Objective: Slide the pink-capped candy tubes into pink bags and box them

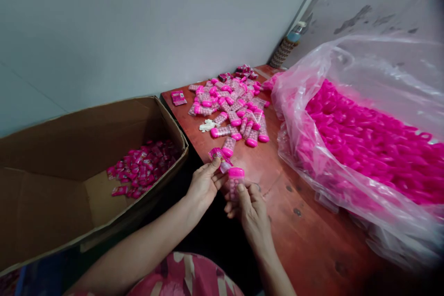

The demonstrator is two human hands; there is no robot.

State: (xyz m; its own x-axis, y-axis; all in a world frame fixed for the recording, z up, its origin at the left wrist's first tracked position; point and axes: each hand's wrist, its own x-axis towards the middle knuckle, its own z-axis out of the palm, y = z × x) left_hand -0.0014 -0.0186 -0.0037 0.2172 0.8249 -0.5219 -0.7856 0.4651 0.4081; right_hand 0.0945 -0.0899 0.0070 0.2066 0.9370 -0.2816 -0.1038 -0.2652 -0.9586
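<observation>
While the left hand pinches a wrapper, the right hand grips a bottle

Where the hands meet, just below the centre of the frame, both are occupied. The left is closed, thumb against fingers, on the printed pink wrapper. The right is clamped around the clear bottle, pink cap uppermost, small round pellets visible inside. Whether wrapper and bottle touch cannot be determined.

Beyond them, at upper centre, a pile of capped bottles lies on the red table; a white scrap sits at its left edge, and a flat pink packet lies farther left. At left, a cardboard box contains pink packets. At right, a clear plastic bag holds bright pink pieces.
</observation>
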